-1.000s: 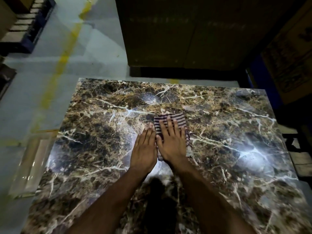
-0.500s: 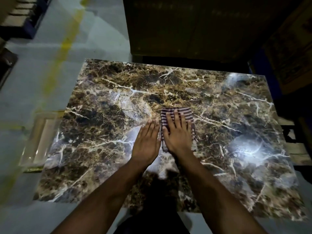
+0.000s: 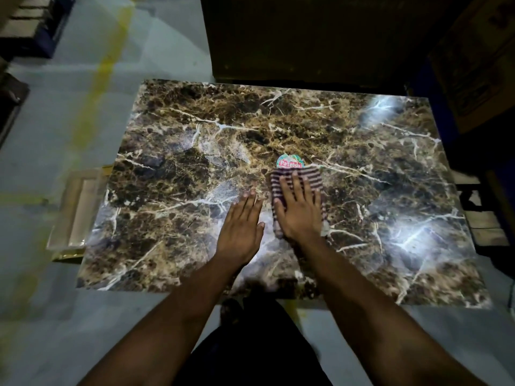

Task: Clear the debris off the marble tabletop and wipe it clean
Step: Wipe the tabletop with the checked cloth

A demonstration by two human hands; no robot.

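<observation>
A brown marble tabletop (image 3: pixel 195 168) with pale veins fills the middle of the head view, glossy, with bright patches of reflected light near its right side and far right corner. The person stands at its near edge with both forearms reaching out over the stone.

The right hand (image 3: pixel 299 207) lies flat, palm down, on a striped cloth (image 3: pixel 316 176) — its fingers are straight and spread a little, pressing the cloth onto the marble rather than curling round it. The cloth has dark and light stripes and shows beyond the fingertips and along the right side of the hand; its near part is hidden under the palm.

Just past the far edge of the cloth, touching or nearly touching it, lies a small wrapper (image 3: pixel 289 162), white and green with red lettering. The lettering is too blurred to read. It sits a little right of the middle of the slab.

The left hand (image 3: pixel 241 227) rests flat on the bare marble just beside the right one, fingers straight and close together, holding nothing. The two hands lie near each other but apart.

Left of the tabletop, lower down, a pale wooden frame (image 3: pixel 73 207) sits on the grey floor (image 3: pixel 83 65), which carries a smeared yellow line (image 3: pixel 103 68). Behind the table the surroundings are dark — cardboard boxes (image 3: pixel 471 59) show dimly at the far right.
</observation>
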